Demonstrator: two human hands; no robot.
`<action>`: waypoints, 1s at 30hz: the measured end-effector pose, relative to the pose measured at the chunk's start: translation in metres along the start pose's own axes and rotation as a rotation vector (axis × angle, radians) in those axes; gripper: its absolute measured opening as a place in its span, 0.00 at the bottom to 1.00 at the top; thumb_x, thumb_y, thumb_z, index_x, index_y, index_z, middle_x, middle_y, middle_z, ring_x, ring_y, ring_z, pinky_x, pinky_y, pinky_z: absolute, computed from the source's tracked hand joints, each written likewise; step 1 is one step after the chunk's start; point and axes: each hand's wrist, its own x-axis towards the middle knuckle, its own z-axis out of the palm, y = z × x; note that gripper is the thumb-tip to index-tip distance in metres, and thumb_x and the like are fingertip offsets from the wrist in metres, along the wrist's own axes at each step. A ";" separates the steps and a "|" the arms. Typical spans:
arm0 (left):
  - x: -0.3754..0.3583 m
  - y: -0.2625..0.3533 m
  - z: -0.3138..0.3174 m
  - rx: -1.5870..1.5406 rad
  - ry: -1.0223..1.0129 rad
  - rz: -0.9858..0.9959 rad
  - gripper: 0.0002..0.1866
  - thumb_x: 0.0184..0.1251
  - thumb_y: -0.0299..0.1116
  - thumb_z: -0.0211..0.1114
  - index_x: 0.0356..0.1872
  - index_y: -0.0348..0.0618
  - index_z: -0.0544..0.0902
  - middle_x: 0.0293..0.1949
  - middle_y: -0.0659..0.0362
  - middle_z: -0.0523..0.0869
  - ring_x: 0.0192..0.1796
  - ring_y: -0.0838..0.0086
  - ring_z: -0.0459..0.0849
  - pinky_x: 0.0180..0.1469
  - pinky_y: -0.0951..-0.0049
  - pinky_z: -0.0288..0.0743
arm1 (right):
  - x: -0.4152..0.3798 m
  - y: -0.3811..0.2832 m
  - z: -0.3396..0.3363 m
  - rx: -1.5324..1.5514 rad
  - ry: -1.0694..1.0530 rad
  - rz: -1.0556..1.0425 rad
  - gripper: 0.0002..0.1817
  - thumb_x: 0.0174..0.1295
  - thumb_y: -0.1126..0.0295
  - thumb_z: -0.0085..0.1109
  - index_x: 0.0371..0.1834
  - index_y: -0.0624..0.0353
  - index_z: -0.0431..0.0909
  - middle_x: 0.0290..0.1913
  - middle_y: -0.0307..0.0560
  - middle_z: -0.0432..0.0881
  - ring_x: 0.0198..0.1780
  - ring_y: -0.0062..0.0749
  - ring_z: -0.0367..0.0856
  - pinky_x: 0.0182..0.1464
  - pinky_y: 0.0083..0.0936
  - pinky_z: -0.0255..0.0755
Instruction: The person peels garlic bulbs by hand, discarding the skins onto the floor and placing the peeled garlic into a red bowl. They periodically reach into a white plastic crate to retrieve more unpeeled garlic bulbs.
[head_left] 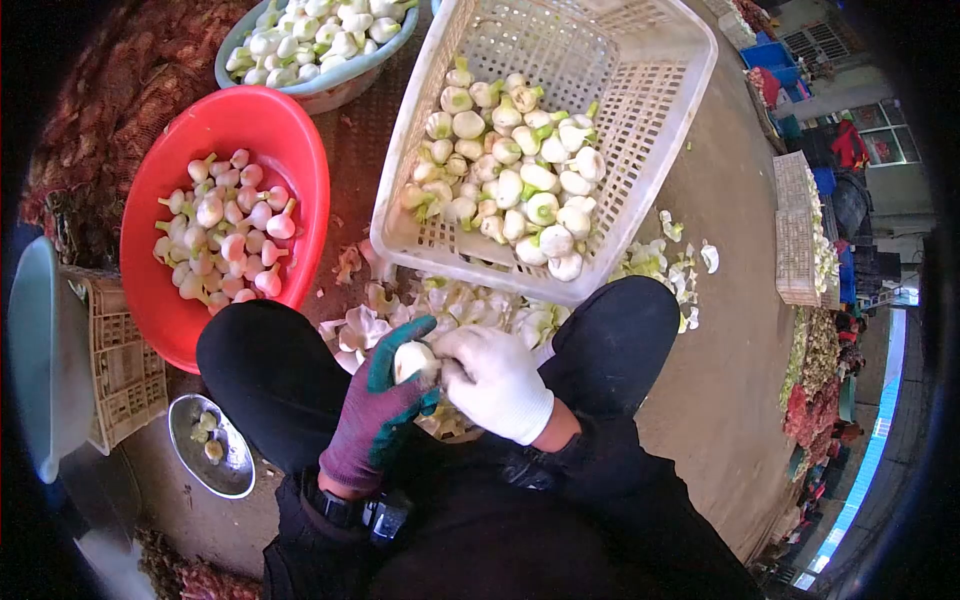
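Observation:
Between my knees, my left hand, in a purple and green glove, is closed around a whitish garlic bulb. Against the right side of that bulb, the curled fingers of my white-gloved right hand pinch at its edge; their tips are partly hidden. Peeled-off garlic skins lie heaped on the floor below and beyond my hands. Ahead stands a pale plastic crate with many white bulbs inside. Left of it, a red basin holds pinkish-white bulbs.
A light blue basin of bulbs stands at the upper left, near red mesh sacks. By my left knee lies a metal bowl with a few small pieces. Stacked crates and distant people are at the right.

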 end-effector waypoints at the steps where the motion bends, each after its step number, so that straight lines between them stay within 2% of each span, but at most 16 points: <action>1: 0.000 0.001 0.001 0.092 -0.023 0.030 0.31 0.65 0.32 0.64 0.69 0.39 0.66 0.46 0.62 0.77 0.40 0.81 0.76 0.41 0.82 0.73 | 0.001 -0.001 -0.002 0.001 -0.001 0.000 0.06 0.55 0.75 0.58 0.36 0.60 0.78 0.29 0.49 0.81 0.31 0.43 0.81 0.36 0.36 0.74; 3: 0.000 0.001 0.001 0.184 -0.044 0.057 0.32 0.64 0.31 0.64 0.69 0.40 0.66 0.45 0.63 0.77 0.39 0.81 0.76 0.40 0.83 0.72 | 0.002 -0.001 -0.008 0.360 -0.191 0.404 0.06 0.55 0.75 0.58 0.36 0.61 0.79 0.28 0.45 0.81 0.30 0.29 0.80 0.35 0.29 0.74; 4: -0.001 -0.001 -0.002 0.065 -0.086 0.020 0.33 0.63 0.31 0.65 0.70 0.40 0.65 0.45 0.63 0.78 0.39 0.82 0.76 0.40 0.83 0.72 | 0.000 0.004 -0.008 0.406 -0.236 0.466 0.09 0.56 0.76 0.59 0.40 0.61 0.79 0.28 0.41 0.80 0.31 0.19 0.78 0.35 0.24 0.72; 7: 0.001 -0.004 -0.011 -0.118 -0.129 -0.022 0.36 0.62 0.32 0.66 0.72 0.41 0.62 0.47 0.63 0.78 0.41 0.82 0.77 0.40 0.84 0.71 | -0.001 -0.005 -0.012 0.527 -0.147 0.312 0.11 0.56 0.76 0.60 0.43 0.61 0.78 0.30 0.42 0.80 0.32 0.22 0.79 0.34 0.25 0.73; 8: 0.002 -0.002 -0.010 -0.090 -0.155 -0.057 0.37 0.62 0.33 0.66 0.72 0.41 0.62 0.49 0.63 0.78 0.43 0.82 0.76 0.41 0.84 0.71 | 0.001 -0.009 -0.016 0.424 -0.182 0.252 0.12 0.55 0.75 0.63 0.43 0.60 0.77 0.35 0.49 0.81 0.36 0.41 0.82 0.41 0.32 0.74; 11: 0.001 0.008 -0.002 0.032 -0.178 -0.096 0.41 0.57 0.34 0.68 0.72 0.39 0.60 0.53 0.61 0.78 0.46 0.80 0.77 0.47 0.82 0.72 | -0.001 -0.008 -0.017 0.318 -0.133 0.175 0.09 0.56 0.75 0.61 0.40 0.60 0.77 0.35 0.51 0.81 0.36 0.43 0.82 0.39 0.33 0.74; 14: 0.000 0.006 -0.001 -0.015 -0.193 -0.019 0.45 0.51 0.33 0.69 0.72 0.37 0.59 0.56 0.59 0.77 0.50 0.77 0.78 0.52 0.79 0.73 | 0.000 -0.001 -0.011 0.201 -0.071 0.292 0.06 0.57 0.76 0.58 0.38 0.60 0.76 0.33 0.53 0.81 0.35 0.43 0.82 0.37 0.33 0.74; 16: 0.000 0.004 0.006 0.015 -0.156 0.105 0.48 0.46 0.31 0.70 0.72 0.36 0.59 0.58 0.57 0.75 0.54 0.73 0.78 0.57 0.75 0.72 | -0.002 0.015 -0.008 0.231 0.046 0.351 0.05 0.58 0.76 0.57 0.38 0.60 0.77 0.30 0.51 0.80 0.31 0.38 0.80 0.35 0.30 0.73; 18: -0.005 0.007 0.003 -0.003 -0.108 0.074 0.47 0.46 0.30 0.70 0.72 0.36 0.59 0.59 0.56 0.75 0.56 0.71 0.77 0.58 0.74 0.71 | -0.003 0.022 -0.011 0.409 0.199 0.432 0.05 0.59 0.76 0.56 0.39 0.61 0.77 0.31 0.46 0.81 0.30 0.29 0.79 0.36 0.26 0.74; 19: -0.007 0.008 0.002 -0.019 -0.065 0.046 0.47 0.46 0.29 0.69 0.72 0.36 0.59 0.59 0.56 0.75 0.57 0.70 0.77 0.60 0.73 0.71 | -0.003 0.031 -0.019 0.328 0.231 0.505 0.07 0.60 0.76 0.56 0.40 0.62 0.78 0.34 0.45 0.82 0.34 0.28 0.80 0.39 0.25 0.74; 22: -0.001 -0.005 -0.001 -0.291 -0.045 0.070 0.46 0.46 0.26 0.66 0.72 0.36 0.59 0.61 0.55 0.75 0.61 0.68 0.76 0.61 0.72 0.70 | -0.001 0.044 -0.025 0.375 0.200 0.552 0.09 0.59 0.75 0.58 0.43 0.62 0.78 0.35 0.46 0.82 0.37 0.30 0.81 0.42 0.24 0.75; 24: 0.000 -0.004 -0.001 -0.396 -0.035 0.077 0.45 0.46 0.25 0.64 0.72 0.37 0.59 0.61 0.55 0.75 0.61 0.67 0.76 0.61 0.72 0.69 | -0.006 0.043 -0.023 -0.063 -0.108 0.114 0.12 0.59 0.72 0.61 0.45 0.61 0.78 0.36 0.45 0.83 0.40 0.29 0.81 0.44 0.24 0.75; 25: 0.002 -0.003 -0.001 -0.202 -0.014 0.101 0.45 0.47 0.25 0.64 0.73 0.37 0.60 0.63 0.55 0.73 0.63 0.67 0.74 0.63 0.72 0.68 | -0.003 0.030 -0.023 0.293 -0.225 0.330 0.15 0.56 0.70 0.64 0.47 0.60 0.77 0.36 0.46 0.82 0.38 0.34 0.81 0.43 0.26 0.75; 27: 0.002 -0.005 0.000 -0.009 0.009 0.122 0.44 0.47 0.25 0.63 0.73 0.38 0.60 0.65 0.55 0.72 0.65 0.67 0.73 0.65 0.71 0.66 | 0.010 -0.005 -0.025 0.565 -0.307 0.580 0.15 0.54 0.72 0.65 0.45 0.60 0.77 0.36 0.48 0.81 0.38 0.41 0.82 0.42 0.28 0.75; 29: 0.003 -0.008 -0.001 0.130 -0.093 0.229 0.43 0.49 0.26 0.62 0.72 0.38 0.61 0.68 0.55 0.68 0.68 0.68 0.68 0.67 0.71 0.63 | 0.008 -0.007 -0.014 0.485 -0.192 0.480 0.12 0.54 0.75 0.64 0.42 0.61 0.75 0.34 0.49 0.81 0.36 0.42 0.82 0.40 0.29 0.74; 30: 0.004 -0.011 -0.002 0.248 -0.046 0.260 0.41 0.50 0.25 0.61 0.72 0.38 0.62 0.68 0.54 0.68 0.70 0.68 0.64 0.67 0.71 0.63 | 0.009 -0.008 -0.012 0.394 -0.140 0.319 0.10 0.56 0.75 0.63 0.40 0.61 0.75 0.33 0.48 0.81 0.36 0.39 0.82 0.38 0.29 0.74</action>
